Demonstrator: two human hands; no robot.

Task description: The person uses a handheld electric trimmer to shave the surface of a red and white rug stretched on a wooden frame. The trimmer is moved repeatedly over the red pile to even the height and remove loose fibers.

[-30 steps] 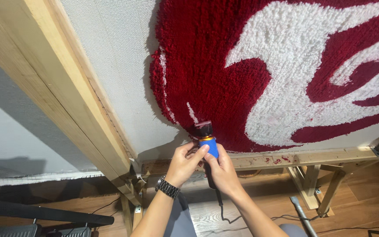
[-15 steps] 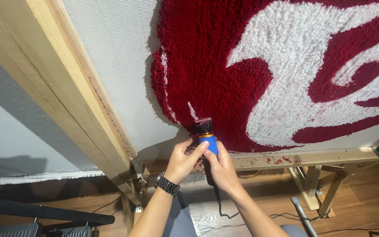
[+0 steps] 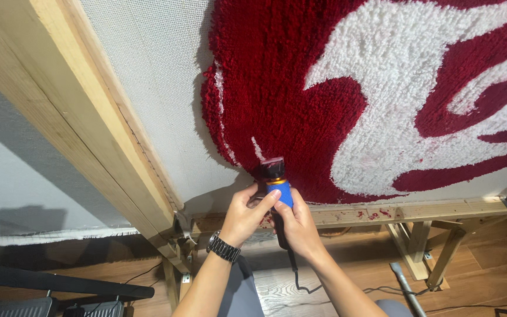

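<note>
Both hands close around a blue-bodied electric trimmer with a black cutting head (image 3: pixel 277 182): the left hand (image 3: pixel 243 216) wraps its near side, the right hand (image 3: pixel 296 223) grips from below. The head meets the lower left edge of the red and white tufted pile rug (image 3: pixel 300 88) (stretched on a pale wooden frame (image 3: pixel 77 147)). Bare cream backing cloth (image 3: pixel 159 82) lies open leftward; the frame's bottom rail (image 3: pixel 418 210) runs just beneath.

Clipper (image 3: pixel 278 183) on rug (image 3: pixel 300 100) (lower edge)
</note>
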